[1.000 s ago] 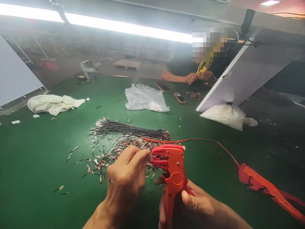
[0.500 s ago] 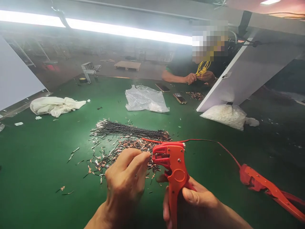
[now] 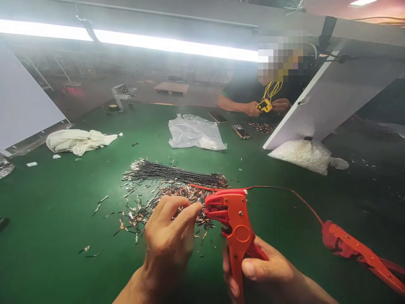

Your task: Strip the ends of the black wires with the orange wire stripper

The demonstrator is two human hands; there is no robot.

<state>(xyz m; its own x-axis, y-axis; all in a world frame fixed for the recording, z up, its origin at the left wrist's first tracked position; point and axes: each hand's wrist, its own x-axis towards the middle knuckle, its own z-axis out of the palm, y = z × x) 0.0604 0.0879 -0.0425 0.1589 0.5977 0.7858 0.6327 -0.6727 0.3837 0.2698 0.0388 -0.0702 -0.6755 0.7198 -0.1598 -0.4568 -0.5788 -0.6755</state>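
My right hand (image 3: 262, 274) is wrapped round the handles of an orange wire stripper (image 3: 232, 221), held upright with its jaws pointing left. My left hand (image 3: 169, 242) pinches a thin wire at the stripper's jaws; the wire itself is too small to see clearly. Just beyond my hands lies a bundle of thin black wires (image 3: 175, 173) and a scatter of stripped copper and insulation bits (image 3: 152, 207) on the green table (image 3: 47, 211).
A red wire (image 3: 284, 192) runs to a second orange tool (image 3: 357, 253) at the right. A clear plastic bag (image 3: 194, 133), white cloth (image 3: 77, 140), a bag of white parts (image 3: 300, 154), a slanted white panel (image 3: 316, 101) and two phones (image 3: 240, 131) lie farther off. Another person (image 3: 253, 95) works opposite with yellow wires.
The view has shifted slightly; my hands and the stripper stay together with little change. The person opposite has lowered the yellow wires toward the table.
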